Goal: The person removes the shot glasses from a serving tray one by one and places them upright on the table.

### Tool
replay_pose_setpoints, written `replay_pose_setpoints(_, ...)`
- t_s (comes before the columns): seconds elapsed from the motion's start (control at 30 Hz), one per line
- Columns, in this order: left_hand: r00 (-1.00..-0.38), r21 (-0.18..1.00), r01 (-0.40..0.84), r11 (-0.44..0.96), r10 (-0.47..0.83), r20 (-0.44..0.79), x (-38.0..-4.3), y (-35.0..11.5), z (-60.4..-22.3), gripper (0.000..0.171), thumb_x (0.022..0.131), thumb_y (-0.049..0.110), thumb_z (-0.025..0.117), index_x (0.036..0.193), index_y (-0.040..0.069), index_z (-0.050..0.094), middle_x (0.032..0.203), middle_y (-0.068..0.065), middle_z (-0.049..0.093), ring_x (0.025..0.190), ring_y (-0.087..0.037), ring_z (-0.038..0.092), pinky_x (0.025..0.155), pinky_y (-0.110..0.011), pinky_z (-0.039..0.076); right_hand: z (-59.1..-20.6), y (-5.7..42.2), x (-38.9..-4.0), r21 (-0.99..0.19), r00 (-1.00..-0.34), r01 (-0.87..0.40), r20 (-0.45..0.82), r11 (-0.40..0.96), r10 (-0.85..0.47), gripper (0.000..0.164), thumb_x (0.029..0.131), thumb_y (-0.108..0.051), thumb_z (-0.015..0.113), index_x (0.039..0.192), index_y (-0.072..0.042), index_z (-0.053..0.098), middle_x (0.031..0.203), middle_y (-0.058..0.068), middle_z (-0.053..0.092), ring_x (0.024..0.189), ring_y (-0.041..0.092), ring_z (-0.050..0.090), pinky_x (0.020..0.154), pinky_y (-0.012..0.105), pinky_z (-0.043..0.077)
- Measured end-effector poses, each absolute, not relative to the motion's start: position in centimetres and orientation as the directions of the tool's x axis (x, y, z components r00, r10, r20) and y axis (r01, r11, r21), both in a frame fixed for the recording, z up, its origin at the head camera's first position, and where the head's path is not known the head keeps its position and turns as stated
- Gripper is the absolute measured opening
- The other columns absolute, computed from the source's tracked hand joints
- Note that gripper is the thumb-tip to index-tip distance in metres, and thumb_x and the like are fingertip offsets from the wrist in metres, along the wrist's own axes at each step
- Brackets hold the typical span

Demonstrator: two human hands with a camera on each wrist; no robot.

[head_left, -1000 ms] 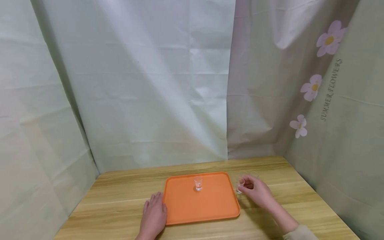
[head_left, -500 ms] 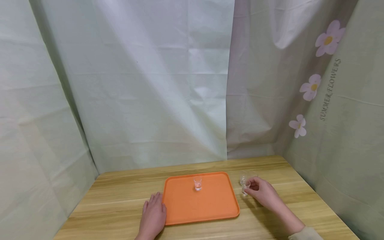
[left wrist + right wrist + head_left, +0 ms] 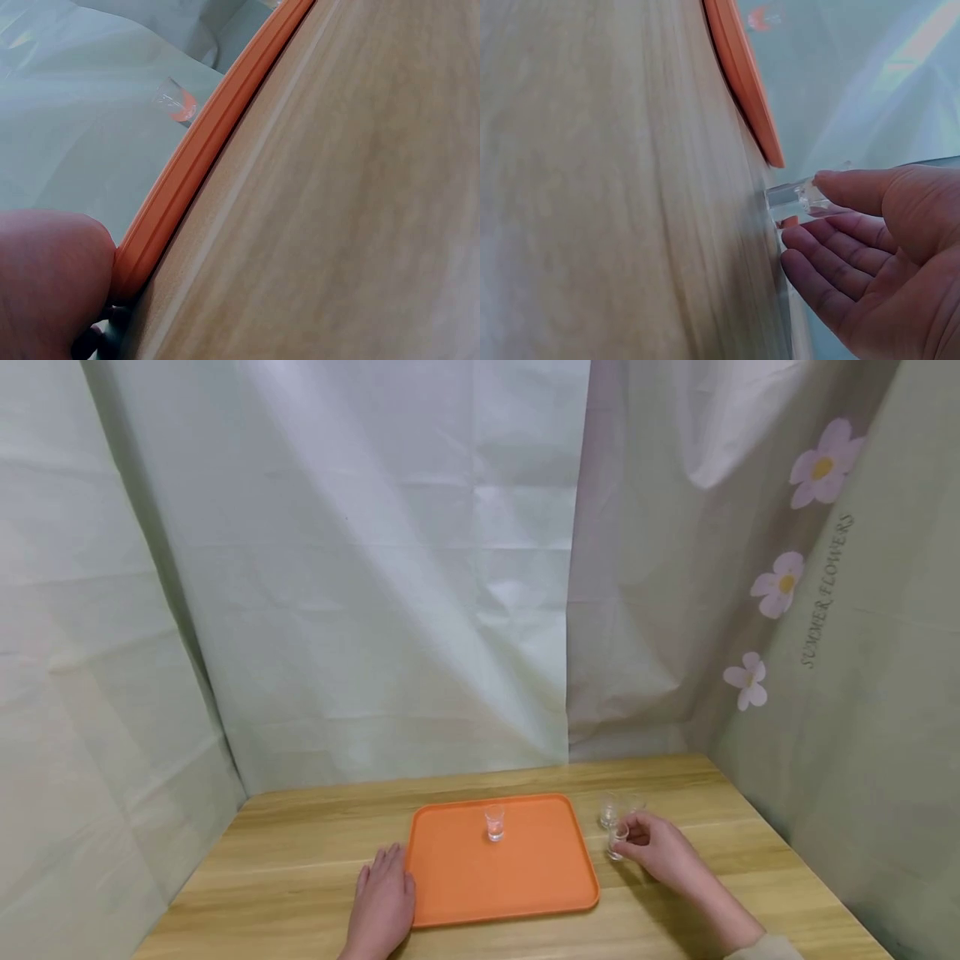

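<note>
An orange tray (image 3: 504, 885) lies on the wooden table, and one small clear shot glass (image 3: 495, 823) stands on its far half. Along the tray's left edge my left hand (image 3: 381, 893) rests with fingers extended, touching the rim (image 3: 196, 150). To the right of the tray, my right hand (image 3: 663, 853) pinches another shot glass (image 3: 617, 843) between thumb and fingers. In the right wrist view the thumb presses this glass (image 3: 786, 195), whose base is at the tabletop; the index finger is mostly hidden. The other fingers are loosely bent below it.
Just beyond the held glass stand two more clear shot glasses, one (image 3: 608, 810) plainly seen and one (image 3: 637, 802) partly behind my right hand. Pale cloth (image 3: 390, 610) hangs behind and on both sides of the table (image 3: 300, 885).
My right hand has shifted right with the pinched shot glass, away from the tray's right edge and slightly toward me. The left hand and the tray have stayed put.
</note>
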State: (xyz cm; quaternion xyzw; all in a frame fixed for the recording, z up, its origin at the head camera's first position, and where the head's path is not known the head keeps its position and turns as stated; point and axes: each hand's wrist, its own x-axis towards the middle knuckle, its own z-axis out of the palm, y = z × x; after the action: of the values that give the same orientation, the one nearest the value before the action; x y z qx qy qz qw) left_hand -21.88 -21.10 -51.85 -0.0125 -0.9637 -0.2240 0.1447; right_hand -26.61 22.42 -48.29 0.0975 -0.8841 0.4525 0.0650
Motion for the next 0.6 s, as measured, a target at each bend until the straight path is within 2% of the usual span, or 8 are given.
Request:
replay_pose_setpoints(0.4, -0.953, 0.415, 0.101, 0.904, -0.032, 0.302, -21.9, -21.2, -51.9, 0.048, 0.108, 0.008, 0.059, 0.149, -0.016, 0.056, 0.155, -0.036, 0.055, 0.149, -0.058, 0.045, 0.122, -0.077, 0.029, -48.1, 22.7, -26.6, -0.782, -0.974, -0.227, 0.198, 0.581, -0.114, 0.025, 0.091, -0.010, 0.090, 0.106, -0.003, 0.072, 0.100, 0.002, 0.077, 0.096, 0.018, 0.075, 0.081, 0.027, 0.061)
replay_pose_setpoints(0.6, -0.949, 0.417, 0.104, 0.903, -0.035, 0.314, -21.8, -21.1, -52.0, 0.048, 0.107, 0.008, 0.059, 0.149, -0.016, 0.057, 0.154, -0.036, 0.056, 0.148, -0.058, 0.046, 0.122, -0.077, 0.029, -47.2, 22.6, -26.2, -0.769, -0.971, -0.234, 0.212, 0.595, -0.108, 0.039, 0.092, -0.014, 0.091, 0.123, 0.004, 0.074, 0.113, 0.009, 0.079, 0.103, 0.024, 0.078, 0.089, 0.034, 0.063)
